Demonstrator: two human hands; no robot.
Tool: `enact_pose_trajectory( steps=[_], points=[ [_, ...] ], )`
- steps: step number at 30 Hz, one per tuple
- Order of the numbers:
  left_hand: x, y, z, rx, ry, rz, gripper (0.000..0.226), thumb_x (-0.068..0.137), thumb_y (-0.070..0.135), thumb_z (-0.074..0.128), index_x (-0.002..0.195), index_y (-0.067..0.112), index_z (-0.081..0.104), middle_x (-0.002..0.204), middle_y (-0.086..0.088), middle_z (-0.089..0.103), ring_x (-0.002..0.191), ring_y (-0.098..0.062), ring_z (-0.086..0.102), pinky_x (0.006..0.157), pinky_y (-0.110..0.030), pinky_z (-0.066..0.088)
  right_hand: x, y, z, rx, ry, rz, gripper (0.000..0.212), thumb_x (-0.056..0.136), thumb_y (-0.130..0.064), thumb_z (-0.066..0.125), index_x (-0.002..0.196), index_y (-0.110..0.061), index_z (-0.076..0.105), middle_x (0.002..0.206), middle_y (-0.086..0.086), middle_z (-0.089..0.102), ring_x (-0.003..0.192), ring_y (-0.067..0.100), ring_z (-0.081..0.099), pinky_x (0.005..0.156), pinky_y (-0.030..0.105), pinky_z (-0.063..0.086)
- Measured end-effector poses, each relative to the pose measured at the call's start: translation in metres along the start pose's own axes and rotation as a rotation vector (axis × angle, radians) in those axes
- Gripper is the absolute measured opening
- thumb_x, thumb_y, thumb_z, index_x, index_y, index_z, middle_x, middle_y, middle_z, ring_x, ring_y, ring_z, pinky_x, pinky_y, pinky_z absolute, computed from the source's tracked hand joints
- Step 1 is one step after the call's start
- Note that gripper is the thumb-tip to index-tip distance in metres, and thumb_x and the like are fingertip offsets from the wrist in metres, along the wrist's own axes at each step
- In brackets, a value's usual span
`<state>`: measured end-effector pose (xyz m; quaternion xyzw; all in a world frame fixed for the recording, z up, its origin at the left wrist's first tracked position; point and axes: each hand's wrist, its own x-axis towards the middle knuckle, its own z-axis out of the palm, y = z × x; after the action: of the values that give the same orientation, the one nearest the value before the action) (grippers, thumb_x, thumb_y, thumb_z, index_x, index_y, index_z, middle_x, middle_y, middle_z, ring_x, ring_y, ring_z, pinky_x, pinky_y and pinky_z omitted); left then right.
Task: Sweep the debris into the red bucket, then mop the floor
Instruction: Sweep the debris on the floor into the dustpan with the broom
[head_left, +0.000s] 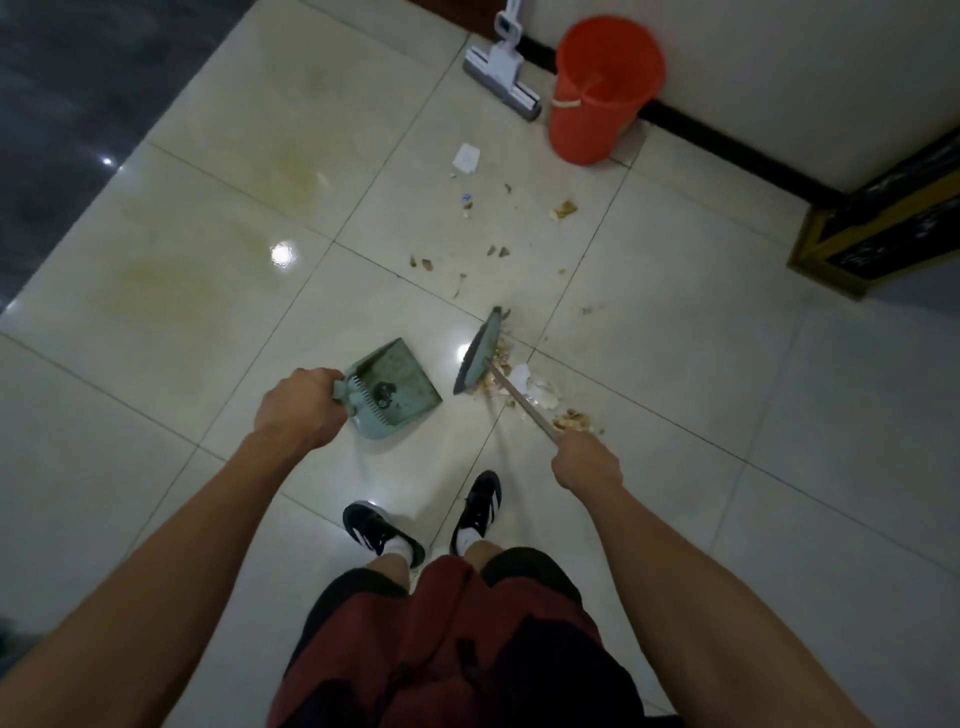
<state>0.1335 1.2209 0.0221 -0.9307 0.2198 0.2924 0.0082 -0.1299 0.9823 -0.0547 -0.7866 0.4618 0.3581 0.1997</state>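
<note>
Both hands engaged: left hand (298, 408) clamped on dustpan (395, 389) handle, right hand (587, 462) fisted round broom (480, 353) stick. Debris (540, 395) lies behind the bristles; scraps scatter toward the bucket (602, 88), mop (504, 78) beside. Recommend pan lip flat, short strokes inward.

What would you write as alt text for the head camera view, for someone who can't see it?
Seen from above, a person's left hand holds a green dustpan on a tiled floor while the right hand sweeps scattered debris toward it with a broom. Farther off, a red bucket and a mop stand by the wall.
</note>
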Motion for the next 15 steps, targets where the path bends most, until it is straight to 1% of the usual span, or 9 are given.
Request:
enact_pose_trajectory(
  steps=[2, 4, 6, 10, 12, 15],
  points=[
    [0.002, 0.007, -0.003, 0.003, 0.01, 0.012, 0.022, 0.085, 0.021, 0.06, 0.104, 0.027, 0.071, 0.097, -0.008, 0.07, 0.087, -0.033, 0.066, 0.077, -0.038, 0.056, 0.001, 0.003, -0.004, 0.026, -0.002, 0.002, 0.029, 0.095, -0.017, 0.048, 0.121, -0.012, 0.062, 0.117, 0.008, 0.064, 0.101, 0.025, 0.065, 0.075, 0.03, 0.047],
    [0.003, 0.011, -0.008, -0.01, 0.02, 0.021, 0.022, 0.086, 0.02, 0.06, 0.104, 0.027, 0.07, 0.097, -0.007, 0.07, 0.086, -0.032, 0.065, 0.075, -0.037, 0.055, 0.002, 0.001, -0.011, 0.04, 0.013, -0.017, 0.029, 0.095, -0.018, 0.049, 0.121, -0.013, 0.061, 0.116, 0.008, 0.064, 0.1, 0.026, 0.065, 0.076, 0.031, 0.049],
    [0.006, 0.012, -0.016, -0.024, 0.031, 0.021, 0.018, 0.086, 0.018, 0.06, 0.099, 0.027, 0.069, 0.094, -0.007, 0.069, 0.084, -0.032, 0.064, 0.073, -0.036, 0.053, 0.004, -0.006, -0.019, 0.045, 0.029, -0.054, 0.03, 0.094, -0.018, 0.05, 0.12, -0.013, 0.061, 0.115, 0.008, 0.065, 0.098, 0.026, 0.065, 0.078, 0.033, 0.052],
    [0.015, 0.003, -0.033, -0.049, 0.055, 0.005, 0.017, 0.085, 0.017, 0.06, 0.095, 0.029, 0.068, 0.091, -0.006, 0.068, 0.081, -0.031, 0.063, 0.071, -0.037, 0.054, 0.011, -0.035, -0.038, 0.041, 0.063, -0.101, 0.03, 0.095, -0.018, 0.051, 0.121, -0.013, 0.064, 0.11, 0.008, 0.067, 0.093, 0.026, 0.067, 0.068, 0.03, 0.047],
    [0.022, -0.008, -0.041, -0.05, 0.057, -0.002, 0.018, 0.085, 0.018, 0.059, 0.095, 0.029, 0.069, 0.089, -0.006, 0.068, 0.079, -0.03, 0.063, 0.071, -0.037, 0.056, 0.016, -0.055, -0.048, 0.037, 0.081, -0.124, 0.029, 0.095, -0.018, 0.051, 0.121, -0.013, 0.063, 0.11, 0.008, 0.067, 0.094, 0.026, 0.067, 0.069, 0.03, 0.047],
    [0.039, -0.031, -0.057, -0.058, 0.068, -0.017, 0.018, 0.085, 0.018, 0.059, 0.095, 0.028, 0.07, 0.088, -0.006, 0.068, 0.078, -0.031, 0.064, 0.07, -0.038, 0.057, 0.026, -0.093, -0.061, 0.037, 0.094, -0.167, 0.028, 0.097, -0.019, 0.052, 0.123, -0.012, 0.06, 0.116, 0.01, 0.064, 0.099, 0.027, 0.066, 0.074, 0.032, 0.047]
  ],
)
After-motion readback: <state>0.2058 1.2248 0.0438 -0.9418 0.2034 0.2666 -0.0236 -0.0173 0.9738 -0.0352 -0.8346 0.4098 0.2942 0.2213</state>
